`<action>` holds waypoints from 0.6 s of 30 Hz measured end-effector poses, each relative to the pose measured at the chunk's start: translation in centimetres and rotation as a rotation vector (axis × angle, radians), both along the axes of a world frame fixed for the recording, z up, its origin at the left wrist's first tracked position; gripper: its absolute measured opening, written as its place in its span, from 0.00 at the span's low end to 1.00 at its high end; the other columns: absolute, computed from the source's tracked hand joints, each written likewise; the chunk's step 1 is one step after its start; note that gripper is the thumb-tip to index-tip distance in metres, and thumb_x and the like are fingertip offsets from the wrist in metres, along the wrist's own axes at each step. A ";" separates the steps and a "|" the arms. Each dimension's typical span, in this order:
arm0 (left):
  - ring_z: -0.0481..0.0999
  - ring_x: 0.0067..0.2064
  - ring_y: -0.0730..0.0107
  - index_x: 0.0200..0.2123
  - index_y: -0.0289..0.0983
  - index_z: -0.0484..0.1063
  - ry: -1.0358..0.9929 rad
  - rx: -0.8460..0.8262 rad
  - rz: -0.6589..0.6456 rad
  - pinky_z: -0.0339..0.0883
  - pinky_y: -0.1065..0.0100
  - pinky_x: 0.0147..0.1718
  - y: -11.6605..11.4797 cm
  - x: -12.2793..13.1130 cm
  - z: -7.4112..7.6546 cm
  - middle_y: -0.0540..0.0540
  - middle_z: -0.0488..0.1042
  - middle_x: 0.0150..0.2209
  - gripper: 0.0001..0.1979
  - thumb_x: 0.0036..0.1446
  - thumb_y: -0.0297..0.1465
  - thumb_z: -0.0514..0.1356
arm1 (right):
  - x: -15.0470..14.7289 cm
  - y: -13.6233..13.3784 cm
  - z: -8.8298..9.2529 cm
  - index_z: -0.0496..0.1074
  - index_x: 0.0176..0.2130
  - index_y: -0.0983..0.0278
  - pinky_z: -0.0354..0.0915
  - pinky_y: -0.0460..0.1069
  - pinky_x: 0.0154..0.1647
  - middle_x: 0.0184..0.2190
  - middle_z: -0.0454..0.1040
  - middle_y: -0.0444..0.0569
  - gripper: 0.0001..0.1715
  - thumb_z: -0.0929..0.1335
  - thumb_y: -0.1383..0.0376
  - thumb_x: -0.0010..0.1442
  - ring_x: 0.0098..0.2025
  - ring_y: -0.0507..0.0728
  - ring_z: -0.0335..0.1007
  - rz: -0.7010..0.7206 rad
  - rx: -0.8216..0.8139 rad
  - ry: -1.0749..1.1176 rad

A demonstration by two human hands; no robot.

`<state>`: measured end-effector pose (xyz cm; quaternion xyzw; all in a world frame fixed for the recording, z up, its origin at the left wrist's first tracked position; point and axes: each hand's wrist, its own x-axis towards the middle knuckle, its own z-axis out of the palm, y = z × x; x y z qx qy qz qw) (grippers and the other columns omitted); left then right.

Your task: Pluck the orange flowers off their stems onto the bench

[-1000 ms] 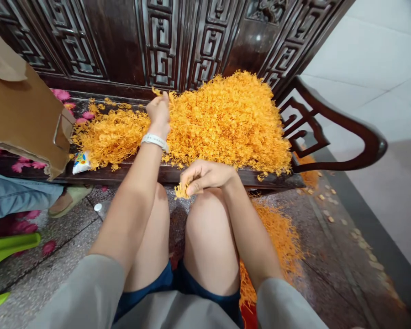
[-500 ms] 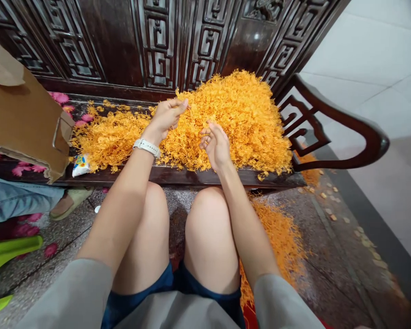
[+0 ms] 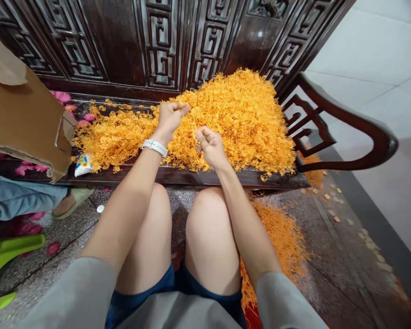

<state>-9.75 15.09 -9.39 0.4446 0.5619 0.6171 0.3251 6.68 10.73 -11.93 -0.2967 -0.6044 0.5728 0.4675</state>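
A large heap of orange, thread-like plastic flower pieces (image 3: 250,119) covers the dark wooden bench (image 3: 178,177). Over the heap's left middle, my left hand (image 3: 171,119), with a white watch on its wrist, is closed with thumb and fingertips together. My right hand (image 3: 210,145) is pinched just to the right and a little nearer to me. A thin orange strand seems to run between the two hands, but its ends are too small to make out against the heap.
A cardboard box (image 3: 27,119) stands at the left, beside a small white packet (image 3: 83,165). Pink flowers (image 3: 60,97) lie behind it. Another person's leg (image 3: 23,196) and a green plastic stool (image 3: 12,249) are lower left. More orange pieces (image 3: 281,237) lie on the floor.
My right hand has closed from loosely curled fingers into a pinch, moving slightly down and left. My left hand has shifted slightly right. The view has shifted a little.
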 end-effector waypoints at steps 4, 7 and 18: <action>0.59 0.32 0.78 0.31 0.35 0.72 0.021 0.011 0.169 0.55 0.70 0.35 0.6 -0.5 -0.4 0.54 0.64 0.25 0.12 0.71 0.25 0.61 | 0.2 -2.1 1.3 0.70 0.30 0.59 0.56 0.47 0.25 0.23 0.61 0.39 0.30 0.78 0.39 0.55 0.24 0.49 0.54 0.208 -0.014 0.092; 0.51 0.26 0.76 0.30 0.39 0.66 -0.118 -0.061 0.192 0.48 0.67 0.28 0.1 -2.4 -0.1 0.56 0.53 0.21 0.16 0.74 0.31 0.57 | 0.8 -4.1 2.8 0.71 0.31 0.59 0.59 0.48 0.25 0.22 0.64 0.41 0.26 0.78 0.43 0.59 0.23 0.51 0.59 0.385 -0.018 0.148; 0.46 0.19 0.79 0.26 0.40 0.67 -0.127 -0.107 -0.427 0.40 0.68 0.20 -2.8 -1.7 1.9 0.56 0.51 0.18 0.19 0.60 0.42 0.70 | 2.7 0.2 0.3 0.70 0.54 0.59 0.68 0.44 0.31 0.41 0.80 0.44 0.29 0.77 0.50 0.60 0.32 0.50 0.73 -0.154 -0.324 0.194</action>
